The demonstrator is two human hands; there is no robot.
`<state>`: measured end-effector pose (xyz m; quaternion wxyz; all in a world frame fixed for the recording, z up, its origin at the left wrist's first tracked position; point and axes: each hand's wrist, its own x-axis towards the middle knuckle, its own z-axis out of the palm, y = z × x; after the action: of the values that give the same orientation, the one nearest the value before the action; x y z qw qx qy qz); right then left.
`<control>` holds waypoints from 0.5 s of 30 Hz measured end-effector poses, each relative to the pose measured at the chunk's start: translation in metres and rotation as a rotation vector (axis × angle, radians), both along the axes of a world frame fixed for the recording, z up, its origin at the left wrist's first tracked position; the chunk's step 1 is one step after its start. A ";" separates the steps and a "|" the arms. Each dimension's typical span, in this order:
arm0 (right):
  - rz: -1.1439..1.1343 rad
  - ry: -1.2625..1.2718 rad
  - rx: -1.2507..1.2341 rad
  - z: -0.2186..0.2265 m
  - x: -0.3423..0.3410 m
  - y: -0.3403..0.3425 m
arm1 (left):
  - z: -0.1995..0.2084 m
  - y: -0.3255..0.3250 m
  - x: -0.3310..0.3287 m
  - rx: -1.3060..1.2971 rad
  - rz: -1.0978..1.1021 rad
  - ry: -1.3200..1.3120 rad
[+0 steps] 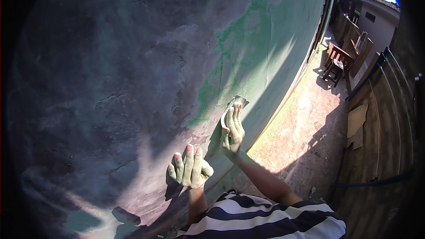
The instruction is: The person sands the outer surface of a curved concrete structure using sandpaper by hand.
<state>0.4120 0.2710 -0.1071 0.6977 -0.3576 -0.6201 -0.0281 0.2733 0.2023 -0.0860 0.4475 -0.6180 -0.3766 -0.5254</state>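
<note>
A worn wall with patchy green paint and bare greyish plaster fills the left and middle of the view. My right hand presses a thin grey sheet, which looks like sandpaper, against the wall beside the green patch. The sheet's pale edge curls out left of my fingers, and much of it is hidden under them. Lower and to the left, my left hand lies against the wall with its fingers stretched and apart, holding nothing. Pale dust coats both hands.
A sunlit concrete strip runs along the wall's foot. Wooden furniture and a small dark stool stand at the far right. Nearer on the right is a dark panel fence with a torn tan board.
</note>
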 end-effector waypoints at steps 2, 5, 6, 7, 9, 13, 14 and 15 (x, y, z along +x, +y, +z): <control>-0.016 -0.015 0.027 0.041 0.009 0.013 | -0.007 -0.002 -0.005 -0.007 0.034 -0.021; -0.053 -0.034 0.100 0.093 0.025 0.025 | -0.017 0.001 -0.005 -0.029 0.003 -0.041; -0.062 -0.025 0.121 0.093 0.024 0.027 | -0.018 0.001 -0.005 -0.032 -0.004 -0.040; -0.045 -0.029 0.121 0.083 0.022 0.026 | -0.018 0.001 -0.005 -0.033 0.013 -0.044; -0.025 -0.077 0.094 0.039 0.016 0.018 | -0.018 -0.003 -0.008 -0.044 0.019 -0.031; -0.007 -0.045 0.077 -0.013 0.015 0.011 | -0.018 0.004 0.001 -0.046 -0.028 -0.105; -0.016 -0.066 0.102 -0.004 0.022 0.017 | -0.017 0.004 0.003 -0.064 -0.010 -0.112; -0.015 -0.083 0.126 0.034 0.025 0.022 | -0.017 0.004 0.002 -0.055 0.018 -0.122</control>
<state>0.4365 0.2928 -0.0734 0.6923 -0.3163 -0.6427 -0.0871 0.2757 0.2060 -0.1030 0.4113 -0.5936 -0.4229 -0.5474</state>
